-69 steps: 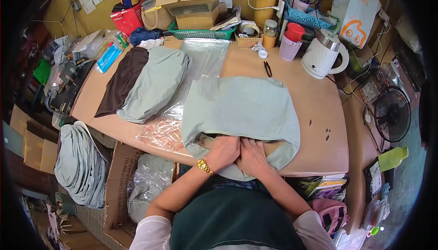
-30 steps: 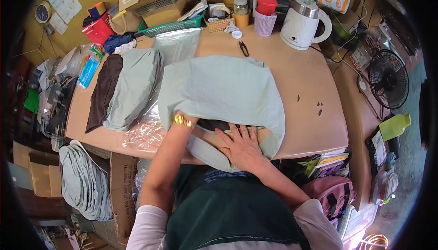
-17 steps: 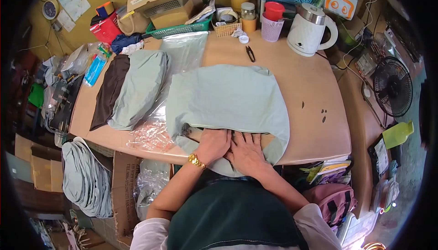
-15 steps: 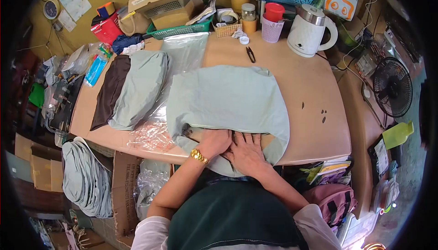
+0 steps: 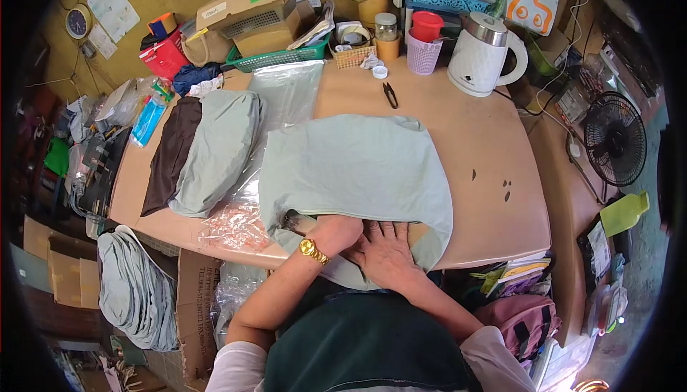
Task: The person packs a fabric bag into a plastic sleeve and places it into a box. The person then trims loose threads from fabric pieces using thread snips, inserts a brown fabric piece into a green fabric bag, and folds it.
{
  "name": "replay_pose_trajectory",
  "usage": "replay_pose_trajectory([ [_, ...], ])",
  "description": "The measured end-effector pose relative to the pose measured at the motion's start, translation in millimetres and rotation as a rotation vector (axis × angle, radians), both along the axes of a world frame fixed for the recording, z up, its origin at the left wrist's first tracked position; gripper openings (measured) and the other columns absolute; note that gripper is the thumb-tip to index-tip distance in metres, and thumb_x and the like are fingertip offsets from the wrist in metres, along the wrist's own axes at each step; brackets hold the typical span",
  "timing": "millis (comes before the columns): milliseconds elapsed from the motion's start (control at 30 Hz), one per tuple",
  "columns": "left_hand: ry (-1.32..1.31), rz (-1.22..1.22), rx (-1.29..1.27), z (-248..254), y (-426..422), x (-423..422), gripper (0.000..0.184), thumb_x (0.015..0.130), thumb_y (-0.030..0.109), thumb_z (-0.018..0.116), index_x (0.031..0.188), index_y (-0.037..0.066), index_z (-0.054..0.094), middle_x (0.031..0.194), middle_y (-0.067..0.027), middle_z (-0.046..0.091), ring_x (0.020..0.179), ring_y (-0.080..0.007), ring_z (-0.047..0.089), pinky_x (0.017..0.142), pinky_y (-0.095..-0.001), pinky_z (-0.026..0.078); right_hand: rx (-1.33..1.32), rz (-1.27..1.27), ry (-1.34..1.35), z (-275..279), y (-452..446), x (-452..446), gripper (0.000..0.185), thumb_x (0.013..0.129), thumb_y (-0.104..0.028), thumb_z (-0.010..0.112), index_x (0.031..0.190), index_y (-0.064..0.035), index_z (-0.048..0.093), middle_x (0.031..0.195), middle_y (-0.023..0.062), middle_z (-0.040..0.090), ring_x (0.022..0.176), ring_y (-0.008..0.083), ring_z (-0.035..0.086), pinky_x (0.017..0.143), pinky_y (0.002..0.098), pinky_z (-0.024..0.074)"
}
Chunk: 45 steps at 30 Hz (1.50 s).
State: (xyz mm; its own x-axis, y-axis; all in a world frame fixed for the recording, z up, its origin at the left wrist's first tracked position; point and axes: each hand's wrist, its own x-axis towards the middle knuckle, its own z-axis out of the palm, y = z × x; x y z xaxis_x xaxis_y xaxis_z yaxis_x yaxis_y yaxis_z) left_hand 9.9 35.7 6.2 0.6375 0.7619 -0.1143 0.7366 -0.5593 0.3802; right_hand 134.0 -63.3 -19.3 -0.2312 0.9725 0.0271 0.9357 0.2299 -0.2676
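A pale grey-green cloth piece (image 5: 354, 163) lies on the tan table in front of me, with an opening along its near side. My left hand (image 5: 336, 234), wearing a gold watch (image 5: 313, 251) at the wrist, reaches into that opening; its fingers are hidden under the cloth edge. Beside it, my right hand (image 5: 388, 257) lies flat with fingers spread, the tips at the edge of the opening. A strip of the same cloth loops round the near side beneath my hands. Through the opening some of the tan tabletop shows.
Folded grey-green cloth (image 5: 218, 152) and dark brown cloth (image 5: 172, 156) lie at left, beside clear plastic sheeting (image 5: 290, 95). Small black snips (image 5: 390, 95), a white kettle (image 5: 481, 59) and a lilac cup (image 5: 425, 54) stand or lie toward the back. A fan (image 5: 615, 138) is at right.
My left hand has slid a little further under the cloth edge, hiding its fingers. My right hand stays spread nearly in place. The whole view has shifted slightly.
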Motion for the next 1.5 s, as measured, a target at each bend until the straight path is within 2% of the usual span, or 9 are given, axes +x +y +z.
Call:
replay_pose_trajectory([
  [100,-0.184,-0.119,0.321,-41.4,25.4,1.9,0.04,0.089,0.017,0.047,0.122,-0.003,0.058,0.119,-0.0283,0.06,0.116,-0.0413,0.055,0.104,-0.0494,0.037,0.012,0.025,-0.004,5.7,-0.1,0.8,0.055,0.094,-0.045,0.048,0.141,-0.0165,0.049,0.147,0.0187,0.036,0.139,0.0397,0.027,0.11,0.0665,0.013],
  [533,-0.216,-0.039,0.021,-7.7,18.8,3.0,0.036,0.091,0.017,0.048,0.12,-0.002,0.06,0.118,-0.0264,0.061,0.115,-0.0401,0.056,0.101,-0.0484,0.039,0.009,0.018,0.051,12.6,3.5,7.6,0.058,0.087,-0.042,0.061,0.137,-0.0142,0.048,0.143,0.0176,0.039,0.134,0.0397,0.032,0.11,0.0585,0.0227],
  [700,-0.294,0.267,0.624,32.6,-59.4,-65.1,0.028,0.078,0.021,0.074,0.096,0.004,0.061,0.101,-0.021,0.059,0.089,-0.0382,0.06,0.08,-0.0468,0.048,0.007,-0.05,0.335,21.1,13.9,42.3,0.05,0.085,-0.035,0.066,0.127,-0.0075,0.056,0.121,0.0215,0.055,0.117,0.0408,0.05,0.098,0.0521,0.0383],
  [1000,-0.334,0.44,0.331,90.6,-13.3,-139.6,0.034,0.064,-0.004,0.069,0.096,0.003,0.06,0.103,-0.0184,0.059,0.089,-0.0357,0.061,0.074,-0.041,0.051,-0.209,-0.129,0.251,126.1,80.7,83.1,0.04,0.094,-0.037,0.057,0.098,0.0018,0.066,0.095,0.0258,0.063,0.088,0.0425,0.06,0.076,0.0454,0.047],
  [1100,-0.576,0.354,0.954,185.0,-47.6,-121.9,0.056,0.065,-0.009,0.06,0.119,0.007,0.062,0.125,-0.0236,0.055,0.117,-0.0403,0.054,0.092,-0.0416,0.049,0.253,-0.253,0.216,175.5,69.3,77.4,0.044,0.091,-0.042,0.058,0.101,0.0007,0.066,0.093,0.0252,0.065,0.087,0.043,0.06,0.078,0.0487,0.047],
  [1167,-0.396,0.303,0.842,163.1,-36.3,-119.7,0.061,0.067,-0.007,0.059,0.125,0.01,0.06,0.134,-0.0244,0.05,0.123,-0.0409,0.049,0.098,-0.0438,0.044,0.871,-0.001,-0.047,160.4,68.8,83.8,0.036,0.091,-0.033,0.059,0.105,-0.0009,0.065,0.095,0.0193,0.067,0.087,0.0393,0.062,0.076,0.0469,0.0481],
  [1300,0.083,0.161,0.197,36.6,-7.6,-146.2,0.058,0.074,0.006,0.06,0.131,0.015,0.057,0.148,-0.0297,0.033,0.13,-0.046,0.04,0.107,-0.0507,0.036,-0.186,-0.187,0.031,98.0,121.1,115.1,0.047,0.09,-0.04,0.056,0.117,-0.0024,0.063,0.109,0.0199,0.066,0.101,0.0378,0.061,0.085,0.0425,0.0477],
  [1367,-0.098,0.172,0.348,31.0,-28.8,-132.1,0.061,0.072,0.01,0.065,0.132,0.015,0.057,0.144,-0.034,0.034,0.126,-0.0464,0.044,0.106,-0.0512,0.038,-0.475,-0.081,-0.004,101.6,117.3,110.2,0.054,0.094,-0.046,0.051,0.124,-0.0025,0.059,0.119,0.0251,0.062,0.113,0.0375,0.058,0.097,0.0403,0.0444],
  [1500,-0.376,0.418,0.302,75.8,-49.5,-115.1,0.05,0.069,0.011,0.073,0.117,0.007,0.06,0.126,-0.0274,0.047,0.101,-0.039,0.058,0.088,-0.0454,0.049,-0.261,-0.074,0.076,138.6,114.5,114.3,0.05,0.094,-0.046,0.053,0.11,0.0003,0.066,0.107,0.0266,0.065,0.101,0.0415,0.061,0.089,0.044,0.0465],
])
